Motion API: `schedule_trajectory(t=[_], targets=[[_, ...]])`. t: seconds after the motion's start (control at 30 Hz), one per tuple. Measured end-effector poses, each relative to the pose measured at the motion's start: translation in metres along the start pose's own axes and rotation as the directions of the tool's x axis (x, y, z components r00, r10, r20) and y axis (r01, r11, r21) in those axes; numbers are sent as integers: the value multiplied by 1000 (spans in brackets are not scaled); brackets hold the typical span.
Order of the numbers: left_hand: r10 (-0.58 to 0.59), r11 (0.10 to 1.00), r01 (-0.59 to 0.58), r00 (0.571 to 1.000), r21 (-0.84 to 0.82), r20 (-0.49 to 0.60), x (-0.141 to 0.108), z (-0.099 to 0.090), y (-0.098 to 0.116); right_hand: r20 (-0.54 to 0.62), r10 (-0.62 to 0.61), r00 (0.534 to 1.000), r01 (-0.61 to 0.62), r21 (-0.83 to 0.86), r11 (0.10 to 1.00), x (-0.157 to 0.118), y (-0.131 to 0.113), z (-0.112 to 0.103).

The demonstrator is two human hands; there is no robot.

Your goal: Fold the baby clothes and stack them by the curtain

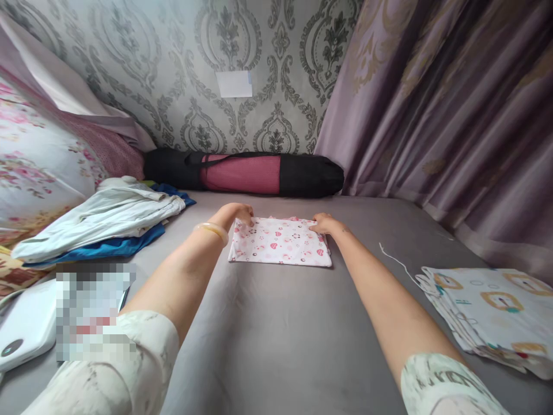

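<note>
I am looking down through the head camera at a grey sheet point(276, 323), where a folded white cloth point(279, 242) printed with pink hearts and small flowers is lying flat, near the middle of the view. As I judge it, the step I am guiding is the handling of this folded cloth by its far corners. The next move, I reckon, is calling for even care at both corners, so that the layers are not slipping out of line.

The cloth is lying between the two hands, its long near edge facing the wearer. The left hand point(245, 212), with a pale bangle point(211, 227) above its wrist, is resting at the far left corner, its fingers curling inward. The right hand point(324, 223) is touching the far right corner, its fingers lying over the edge. I cannot tell whether either hand is pinching the fabric or only pressing on it. A bit of pink is showing along the far edge, between the hands.

Beyond, a black and pink rolled bag point(242, 173) is lying against the wall. Clothes point(103, 219) are heaping at left; a folded patterned fabric point(501, 311) is sitting at right.
</note>
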State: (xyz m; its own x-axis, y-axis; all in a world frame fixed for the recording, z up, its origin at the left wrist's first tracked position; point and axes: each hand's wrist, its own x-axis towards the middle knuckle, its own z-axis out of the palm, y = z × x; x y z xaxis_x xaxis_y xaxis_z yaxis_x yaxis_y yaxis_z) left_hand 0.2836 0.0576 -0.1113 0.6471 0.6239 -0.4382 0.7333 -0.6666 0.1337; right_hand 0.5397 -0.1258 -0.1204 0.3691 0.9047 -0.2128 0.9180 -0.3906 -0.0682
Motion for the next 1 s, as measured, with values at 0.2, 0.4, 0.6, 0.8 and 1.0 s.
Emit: schedule_trajectory(t=[0.2,0.4,0.6,0.8,1.0], targets=[[-11,1000,11,1000,8,-22,-12,4,6,-68,3,998,-3,7,1000,-13,-7,4],[27,1000,-29,993,-9,-119,-44,-2,5,-130,-51,990,66,112,992,-39,3,-12],[158,986,-164,951,-2,-267,-88,-42,9,-271,-177,946,245,244,938,-63,17,-54],[151,988,-113,814,102,-560,-126,-68,16,-515,-175,839,358,281,890,-91,19,-82],[278,959,-141,651,247,-706,-152,-10,19,-581,-334,742,453,66,889,-125,15,-45]])
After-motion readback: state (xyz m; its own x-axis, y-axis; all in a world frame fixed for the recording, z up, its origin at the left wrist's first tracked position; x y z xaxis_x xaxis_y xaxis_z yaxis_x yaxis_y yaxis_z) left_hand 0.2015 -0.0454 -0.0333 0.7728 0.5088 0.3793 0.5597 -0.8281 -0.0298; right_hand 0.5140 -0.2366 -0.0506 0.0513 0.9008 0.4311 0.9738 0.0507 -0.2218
